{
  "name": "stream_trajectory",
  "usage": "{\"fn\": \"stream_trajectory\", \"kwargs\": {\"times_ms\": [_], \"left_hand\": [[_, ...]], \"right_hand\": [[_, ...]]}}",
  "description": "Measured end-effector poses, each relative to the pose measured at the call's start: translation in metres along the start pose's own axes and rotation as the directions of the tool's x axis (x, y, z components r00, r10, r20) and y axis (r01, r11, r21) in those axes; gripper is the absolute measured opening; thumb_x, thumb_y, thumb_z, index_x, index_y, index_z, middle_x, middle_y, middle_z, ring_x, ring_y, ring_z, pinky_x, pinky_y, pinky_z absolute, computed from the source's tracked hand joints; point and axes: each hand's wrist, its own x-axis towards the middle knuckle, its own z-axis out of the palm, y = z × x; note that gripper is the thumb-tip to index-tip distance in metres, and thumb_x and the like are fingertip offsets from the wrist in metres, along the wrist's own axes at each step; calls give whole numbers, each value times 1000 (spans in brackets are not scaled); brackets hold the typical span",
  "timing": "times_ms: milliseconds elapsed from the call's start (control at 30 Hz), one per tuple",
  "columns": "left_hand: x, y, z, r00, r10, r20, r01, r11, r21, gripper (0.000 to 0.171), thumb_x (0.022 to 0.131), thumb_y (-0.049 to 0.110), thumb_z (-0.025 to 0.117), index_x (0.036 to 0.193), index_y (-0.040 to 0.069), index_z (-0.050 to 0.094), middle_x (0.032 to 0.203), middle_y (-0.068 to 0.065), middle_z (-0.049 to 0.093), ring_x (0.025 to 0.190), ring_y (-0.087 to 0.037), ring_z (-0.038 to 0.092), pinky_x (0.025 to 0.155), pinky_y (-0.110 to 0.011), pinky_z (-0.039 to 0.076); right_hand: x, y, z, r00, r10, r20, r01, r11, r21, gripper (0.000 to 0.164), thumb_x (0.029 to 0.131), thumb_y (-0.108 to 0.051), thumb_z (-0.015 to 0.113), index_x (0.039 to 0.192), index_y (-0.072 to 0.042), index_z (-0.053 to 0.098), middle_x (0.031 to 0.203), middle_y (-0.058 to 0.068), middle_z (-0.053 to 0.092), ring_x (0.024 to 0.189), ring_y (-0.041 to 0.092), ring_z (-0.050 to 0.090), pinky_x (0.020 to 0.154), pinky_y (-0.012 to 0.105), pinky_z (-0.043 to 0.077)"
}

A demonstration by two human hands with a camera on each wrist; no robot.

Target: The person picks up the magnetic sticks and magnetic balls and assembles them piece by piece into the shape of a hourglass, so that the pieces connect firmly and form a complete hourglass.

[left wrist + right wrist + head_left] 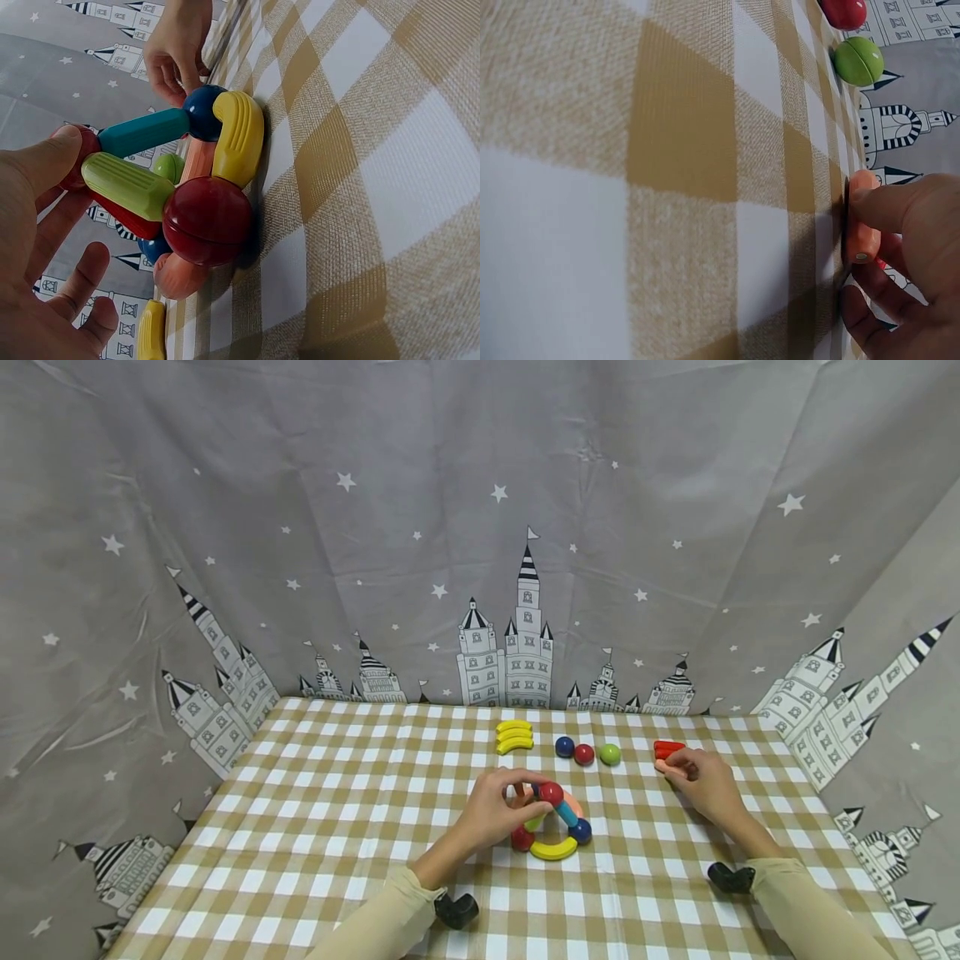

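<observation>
My left hand pinches a red ball at the peak of a magnetic-style frame of balls and sticks. A teal stick, a lime green stick and a red stick slope down from it. Around the base run a yellow curved stick, salmon curved sticks, a dark blue ball and a darker red ball. Farther right, my right hand pinches an orange stick between thumb and fingers, low at the tablecloth. Red sticks lie just behind it.
Several yellow curved sticks lie in a stack behind the frame. A loose blue ball, red ball and green ball sit right of them. A checked tablecloth covers the table; a grey castle-print curtain hangs behind.
</observation>
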Motion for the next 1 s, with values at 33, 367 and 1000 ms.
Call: {"fn": "stream_trajectory", "kwargs": {"times_ms": [33, 367, 1000], "left_hand": [[0, 0, 0, 1000, -3, 6, 3, 1000, -1, 32, 89, 32, 83, 119, 24, 75, 96, 14, 72, 82, -25, 62, 71, -39, 51], [1, 1, 0, 1000, -3, 10, 3, 1000, -20, 33, 89, 31, 82, 120, 19, 76, 95, 14, 72, 82, -27, 62, 72, -42, 50], [1, 1, 1, 1000, -18, 9, 18, 999, -27, 32, 89, 33, 82, 120, 26, 75, 93, 16, 70, 80, -28, 60, 69, -42, 51]], "right_hand": [[0, 0, 0, 1000, 0, 6, 0, 1000, 1, 14, 86, -6, 82, 94, 1, 73, 87, 14, 69, 75, 23, 60, 66, 36, 50], [6, -2, -6, 988, 6, 154, -11, 999, 35, 25, 88, -5, 79, 111, 2, 73, 96, 13, 71, 75, 18, 58, 66, 33, 49], [5, -18, -14, 983, -35, 178, 21, 996, 82, 23, 96, -19, 74, 113, -2, 74, 103, 13, 73, 80, 19, 65, 71, 38, 53]]}}
